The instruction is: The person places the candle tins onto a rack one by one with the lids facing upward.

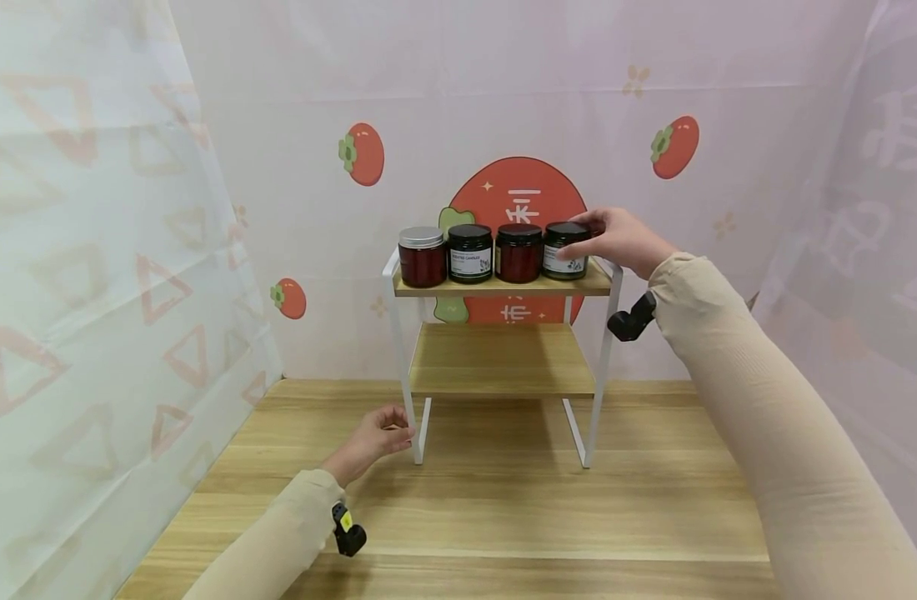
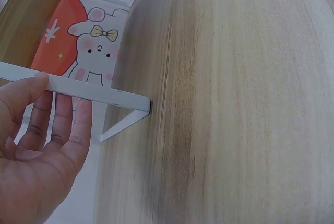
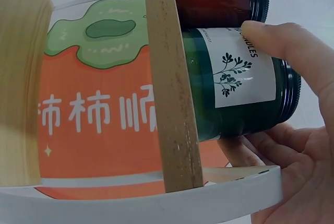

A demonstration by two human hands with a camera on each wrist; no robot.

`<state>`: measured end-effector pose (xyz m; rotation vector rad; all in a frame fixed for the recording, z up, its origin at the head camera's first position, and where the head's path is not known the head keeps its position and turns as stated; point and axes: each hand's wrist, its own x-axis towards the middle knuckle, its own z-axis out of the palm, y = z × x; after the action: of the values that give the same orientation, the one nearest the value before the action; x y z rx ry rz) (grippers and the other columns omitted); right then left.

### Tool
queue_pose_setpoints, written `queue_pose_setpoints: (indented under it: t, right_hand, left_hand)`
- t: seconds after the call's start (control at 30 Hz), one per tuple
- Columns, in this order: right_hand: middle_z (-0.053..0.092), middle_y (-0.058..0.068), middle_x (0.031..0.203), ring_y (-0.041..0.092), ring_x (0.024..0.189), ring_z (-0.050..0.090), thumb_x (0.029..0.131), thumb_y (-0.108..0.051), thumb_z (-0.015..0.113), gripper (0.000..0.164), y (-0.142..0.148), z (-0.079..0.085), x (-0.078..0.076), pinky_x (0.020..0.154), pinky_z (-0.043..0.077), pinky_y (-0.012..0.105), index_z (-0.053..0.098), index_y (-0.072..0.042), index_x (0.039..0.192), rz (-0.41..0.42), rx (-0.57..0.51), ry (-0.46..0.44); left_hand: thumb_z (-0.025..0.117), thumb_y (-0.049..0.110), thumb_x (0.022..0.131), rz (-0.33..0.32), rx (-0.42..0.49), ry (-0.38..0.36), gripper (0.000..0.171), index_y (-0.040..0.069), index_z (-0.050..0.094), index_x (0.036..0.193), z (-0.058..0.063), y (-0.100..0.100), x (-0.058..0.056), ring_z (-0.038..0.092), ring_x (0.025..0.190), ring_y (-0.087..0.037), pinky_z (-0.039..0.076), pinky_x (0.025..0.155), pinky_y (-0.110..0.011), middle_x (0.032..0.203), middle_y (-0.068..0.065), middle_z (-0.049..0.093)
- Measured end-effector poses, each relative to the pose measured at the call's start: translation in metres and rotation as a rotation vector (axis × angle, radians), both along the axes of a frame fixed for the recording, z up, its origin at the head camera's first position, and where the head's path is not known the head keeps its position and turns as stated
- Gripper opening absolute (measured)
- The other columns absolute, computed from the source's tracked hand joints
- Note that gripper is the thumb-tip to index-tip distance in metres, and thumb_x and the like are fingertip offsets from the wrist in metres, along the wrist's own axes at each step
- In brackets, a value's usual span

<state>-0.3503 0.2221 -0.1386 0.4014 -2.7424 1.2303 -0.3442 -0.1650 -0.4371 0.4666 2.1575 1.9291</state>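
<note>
My right hand point(image 1: 616, 240) grips the green candle jar point(image 3: 237, 83) at the right end of the shelf's top board. Its thumb lies on the white label, and the other fingers go behind the glass. Beside it on that board stand a dark red jar with a black lid point(image 1: 518, 254), a dark jar with a white label point(image 1: 470, 255) and a red jar with a silver lid point(image 1: 422, 260). My left hand point(image 2: 47, 135) pinches the white metal leg point(image 2: 99, 92) of the shelf, low on the left, thumb on one side and fingers on the other.
The two-tier shelf has a lower wooden board point(image 1: 503, 358) and stands on a wood-grain table point(image 1: 503, 517). Behind it hangs a pale cloth backdrop point(image 1: 301, 183) with persimmon prints. More cloth walls point(image 1: 91, 250) close in both sides.
</note>
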Motion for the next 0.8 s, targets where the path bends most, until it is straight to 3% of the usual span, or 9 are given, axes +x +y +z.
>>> queue_pose_setpoints:
  t: [0.37,0.53,0.8]
  right_hand:
    - [0.048,0.015,0.133,0.025,0.116,0.046,0.086,-0.031,0.074,0.070,0.002,0.000,0.003,0.104,0.038,0.045,0.041,-0.003,0.141,0.012,-0.018,-0.008]
    - [0.046,0.016,0.139,0.023,0.120,0.046,0.087,-0.035,0.071,0.076,0.003,0.000,0.006,0.101,0.040,0.039,0.035,-0.004,0.147,0.016,-0.040,-0.004]
    - [0.037,0.015,0.151,0.022,0.133,0.042,0.090,-0.034,0.068,0.077,0.008,-0.001,0.011,0.114,0.035,0.042,0.029,-0.005,0.150,0.040,-0.194,-0.003]
  left_hand:
    - [0.062,0.002,0.092,0.000,-0.008,0.005,0.016,-0.004,0.052,0.104,0.001,0.000,0.001,0.059,0.098,-0.024,0.057,0.088,-0.034,0.097,-0.003,0.056]
    - [0.062,0.001,0.092,0.007,-0.004,-0.001,0.016,-0.004,0.053,0.104,0.001,0.000,0.000,0.060,0.099,-0.025,0.057,0.086,-0.031,0.097,-0.003,0.056]
    - [0.063,0.001,0.091,0.006,0.009,-0.001,0.016,-0.004,0.054,0.103,0.000,0.000,0.000,0.060,0.099,-0.026,0.057,0.085,-0.031,0.095,-0.003,0.056]
